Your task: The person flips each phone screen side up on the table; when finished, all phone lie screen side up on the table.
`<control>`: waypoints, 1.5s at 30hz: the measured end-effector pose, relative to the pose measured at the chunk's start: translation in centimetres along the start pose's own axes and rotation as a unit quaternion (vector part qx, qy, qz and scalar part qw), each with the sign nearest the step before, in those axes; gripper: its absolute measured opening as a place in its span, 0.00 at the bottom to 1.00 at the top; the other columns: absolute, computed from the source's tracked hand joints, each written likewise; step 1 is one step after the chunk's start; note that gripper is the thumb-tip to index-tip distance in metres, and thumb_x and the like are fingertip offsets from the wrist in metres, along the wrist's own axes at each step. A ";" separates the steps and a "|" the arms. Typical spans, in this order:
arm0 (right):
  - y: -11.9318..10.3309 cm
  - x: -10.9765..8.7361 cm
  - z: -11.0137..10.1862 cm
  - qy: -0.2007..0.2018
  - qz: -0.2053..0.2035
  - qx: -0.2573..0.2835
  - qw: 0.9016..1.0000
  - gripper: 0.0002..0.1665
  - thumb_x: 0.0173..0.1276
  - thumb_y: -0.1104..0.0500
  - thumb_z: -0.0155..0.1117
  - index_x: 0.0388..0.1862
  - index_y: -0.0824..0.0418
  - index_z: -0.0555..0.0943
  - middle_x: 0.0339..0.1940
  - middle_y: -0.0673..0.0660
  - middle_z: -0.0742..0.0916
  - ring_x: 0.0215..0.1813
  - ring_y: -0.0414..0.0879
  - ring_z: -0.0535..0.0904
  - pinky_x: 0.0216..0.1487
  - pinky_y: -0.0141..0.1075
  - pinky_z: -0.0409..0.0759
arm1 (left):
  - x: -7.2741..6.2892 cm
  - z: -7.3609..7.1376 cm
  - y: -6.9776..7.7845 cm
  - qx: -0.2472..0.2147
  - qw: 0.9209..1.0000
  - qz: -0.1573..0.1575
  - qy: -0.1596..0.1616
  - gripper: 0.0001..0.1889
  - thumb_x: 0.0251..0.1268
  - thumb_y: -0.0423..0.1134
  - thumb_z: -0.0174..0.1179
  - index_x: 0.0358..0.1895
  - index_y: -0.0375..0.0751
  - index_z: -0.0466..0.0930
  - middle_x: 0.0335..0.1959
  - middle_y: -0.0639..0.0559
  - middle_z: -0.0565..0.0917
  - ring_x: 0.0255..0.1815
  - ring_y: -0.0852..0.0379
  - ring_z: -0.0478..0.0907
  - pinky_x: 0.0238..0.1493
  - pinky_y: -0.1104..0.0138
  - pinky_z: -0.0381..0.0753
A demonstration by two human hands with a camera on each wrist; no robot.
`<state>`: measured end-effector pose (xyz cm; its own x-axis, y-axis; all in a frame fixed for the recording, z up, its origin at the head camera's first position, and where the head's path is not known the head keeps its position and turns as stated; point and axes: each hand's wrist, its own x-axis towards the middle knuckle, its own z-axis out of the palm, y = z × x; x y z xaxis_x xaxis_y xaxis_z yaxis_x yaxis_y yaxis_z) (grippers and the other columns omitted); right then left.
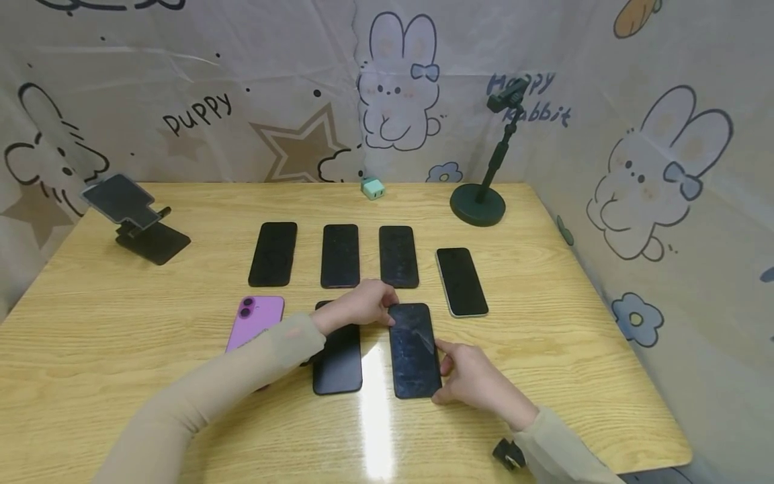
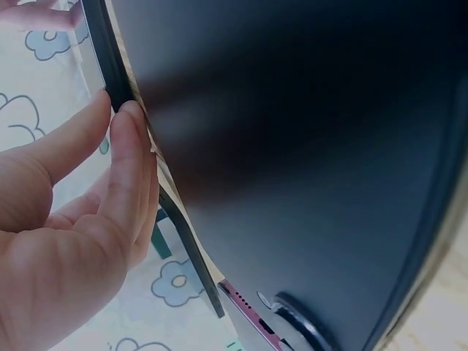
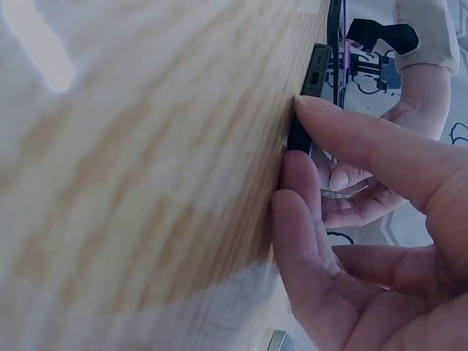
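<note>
A black smartphone [image 1: 415, 353] lies screen up on the table, at the right of the front row. My left hand [image 1: 370, 302] grips its upper left corner, the forearm crossing over a second black phone [image 1: 338, 359] and a purple phone [image 1: 256, 316] with its camera side up. At the lower right, my right hand [image 1: 468, 373] holds the same smartphone by its side and bottom corner. The right wrist view shows thumb and fingers of the right hand [image 3: 373, 219] against the phone's thin edge [image 3: 314, 73]. In the left wrist view, a dark phone surface fills much of the frame beside the left hand [image 2: 80, 212].
Behind lie three black phones, the left one [image 1: 273, 254] slightly tilted, and a white-edged phone [image 1: 462, 282] to the right. A folding stand [image 1: 154, 240], a green charger plug [image 1: 373, 189] and a dark round-based stand [image 1: 478, 205] are at the back of the wooden table [image 1: 121, 376].
</note>
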<state>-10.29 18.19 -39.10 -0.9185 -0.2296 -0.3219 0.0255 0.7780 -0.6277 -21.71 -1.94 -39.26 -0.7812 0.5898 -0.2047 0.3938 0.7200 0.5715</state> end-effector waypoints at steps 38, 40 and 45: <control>-6.2 2.0 4.6 -0.073 -0.146 -0.029 0.986 0.32 0.59 0.55 0.71 0.55 0.74 0.74 0.20 0.48 0.83 0.19 0.34 0.75 0.22 0.28 0.74 | -6.9 -3.9 -6.5 -0.006 0.997 -0.072 0.012 0.29 0.47 0.41 0.75 0.51 0.29 0.76 0.47 0.40 0.80 0.49 0.47 0.75 0.55 0.56 0.75; -6.5 2.2 5.1 -0.078 -0.144 -0.022 0.986 0.30 0.59 0.55 0.71 0.53 0.73 0.75 0.17 0.47 0.81 0.17 0.34 0.73 0.19 0.28 0.71 | -7.2 -4.0 -6.5 0.007 0.997 -0.078 0.008 0.31 0.45 0.41 0.76 0.51 0.28 0.75 0.45 0.40 0.78 0.45 0.49 0.74 0.52 0.57 0.75; -7.7 2.8 6.2 -0.088 -0.133 0.000 0.987 0.26 0.60 0.56 0.70 0.51 0.72 0.75 0.15 0.47 0.80 0.16 0.36 0.74 0.16 0.29 0.69 | -7.8 -4.1 -7.0 0.028 0.997 -0.074 0.004 0.33 0.39 0.40 0.79 0.49 0.30 0.75 0.40 0.43 0.75 0.38 0.53 0.70 0.44 0.63 0.75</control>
<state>-10.60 7.98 -39.55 -0.8100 -0.5241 -0.2629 -0.2085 0.6765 -0.7063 -20.33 -13.06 -38.40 -0.8361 0.4734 -0.2772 0.3011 0.8184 0.4895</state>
